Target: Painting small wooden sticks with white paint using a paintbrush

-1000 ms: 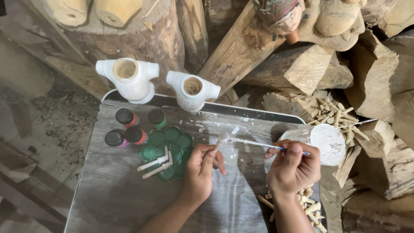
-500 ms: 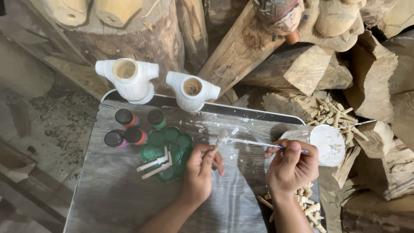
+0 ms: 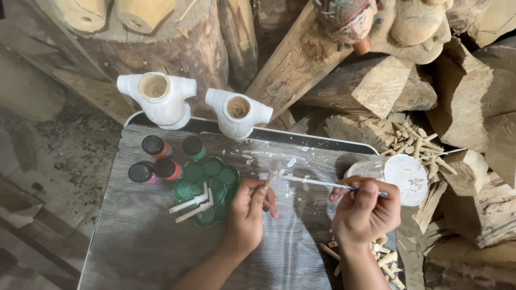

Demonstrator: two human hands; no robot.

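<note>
Holding a small wooden peg (image 3: 272,171), the left hand (image 3: 248,212) meets the right hand's (image 3: 365,209) brush (image 3: 317,183), only its tip whitened.

**Bench surroundings, ref: green paint palette**

Green paint palette (image 3: 215,182) sits on grey board (image 3: 134,241). Two white sticks (image 3: 189,207) lie across its near-left edge. Four capped paint bottles (image 3: 161,158) just left and beyond it. Two white-primed carved torsos (image 3: 161,99) stand beyond it at board's far edge. Logs (image 3: 365,86) stacked further back and right. Small wood pegs (image 3: 416,142) piled well right.
</note>
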